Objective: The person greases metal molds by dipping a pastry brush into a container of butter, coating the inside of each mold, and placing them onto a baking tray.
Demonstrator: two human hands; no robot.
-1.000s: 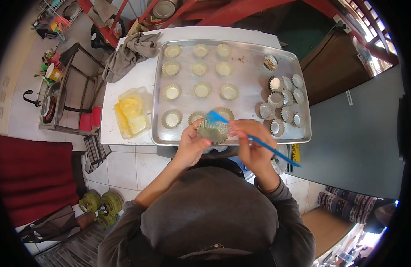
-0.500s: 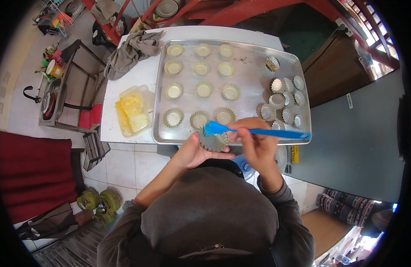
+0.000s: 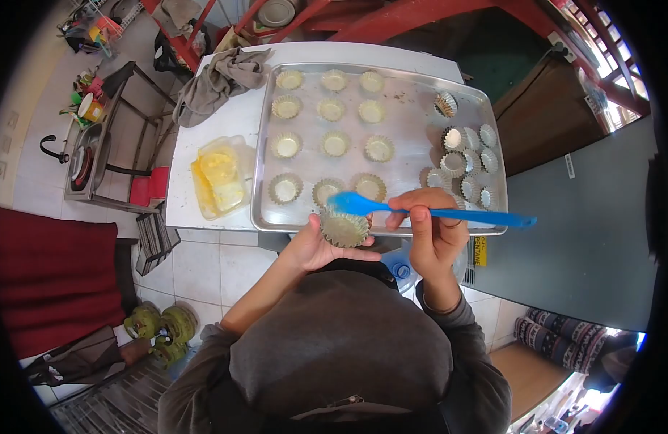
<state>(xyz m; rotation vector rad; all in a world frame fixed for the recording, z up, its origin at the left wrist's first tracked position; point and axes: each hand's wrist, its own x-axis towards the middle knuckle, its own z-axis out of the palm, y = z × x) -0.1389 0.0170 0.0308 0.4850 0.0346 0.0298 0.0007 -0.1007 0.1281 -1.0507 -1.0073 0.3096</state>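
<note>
My left hand (image 3: 321, 247) holds a fluted metal tart mould (image 3: 345, 228) by its sides, its hollow facing up. In my right hand (image 3: 434, 230) is a blue pastry brush (image 3: 450, 214), gripped by the handle. The brush's bristles are at the far left rim of the mould. Both hands are at the near edge of a large metal baking tray (image 3: 413, 155). Several fluted moulds (image 3: 335, 143) stand in rows on the tray's left and middle. More moulds (image 3: 469, 162) are clustered at its right, some stacked and partly hidden by my right hand.
A plastic container (image 3: 220, 177) with yellow fat sits left of the tray on the white table (image 3: 187, 152). A grey cloth (image 3: 218, 83) lies crumpled at the back left. To the right is a grey panel (image 3: 573, 231). A water bottle (image 3: 400, 270) is below the table edge.
My right hand and the brush have shifted to the right, and the bristles have risen to the mould's rim. The left hand still holds the mould in nearly the same place.
</note>
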